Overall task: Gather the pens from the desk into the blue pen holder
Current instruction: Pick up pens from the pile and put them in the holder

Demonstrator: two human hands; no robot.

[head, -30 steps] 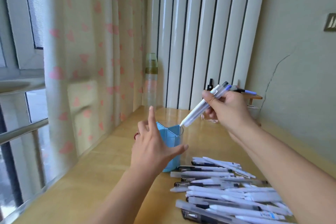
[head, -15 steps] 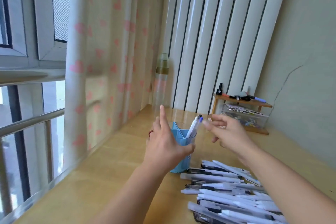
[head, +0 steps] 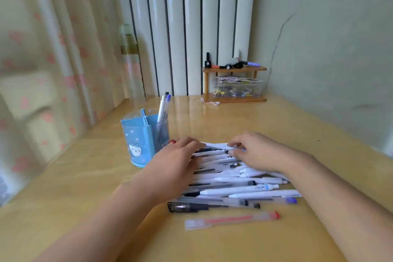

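From the head camera I see both my hands down on the far end of the heap of white and clear plastic pens [head: 238, 185] that lies spread on the yellow wooden desk [head: 85, 187]. The pens lie roughly parallel, side by side and partly stacked, which I judge makes it easy to pinch several at once from their ends.

My left hand [head: 176, 161] rests palm-down across the left ends of the pens, fingers loosely curled; I cannot tell whether it has closed on any pen, and I judge it is there to pin the heap so it does not roll. My right hand [head: 253, 153] has thumb and fingertips pinched on a white pen [head: 214, 145] at the far edge of the heap, not lifted from it.

The round blue plastic pen holder with a cartoon face [head: 141, 138] stands upright just beside my left hand, near enough for a short carry. Two white pens [head: 162, 108] already lean in its right-hand compartment. Most pens remain on the desk, including a red-capped clear pen [head: 231, 220] lying nearest me, apart from the heap.
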